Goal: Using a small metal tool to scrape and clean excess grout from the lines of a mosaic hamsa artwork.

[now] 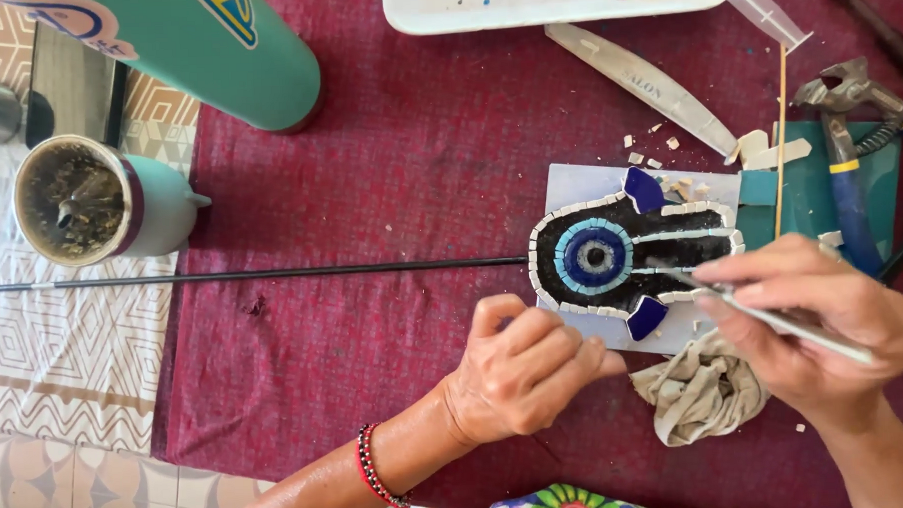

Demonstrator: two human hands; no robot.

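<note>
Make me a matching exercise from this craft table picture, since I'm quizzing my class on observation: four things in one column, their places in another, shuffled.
Things:
1. mosaic piece
2. crumpled cloth
3. cup with straw
4. white tray

Places:
A. top edge of the view, on the red cloth
B. far left, beside the teal bottle
C. between the left hand and right hand, on a pale board
D. below the board, under the right hand

Pairs: 1-C, 2-D, 3-B, 4-A
</note>
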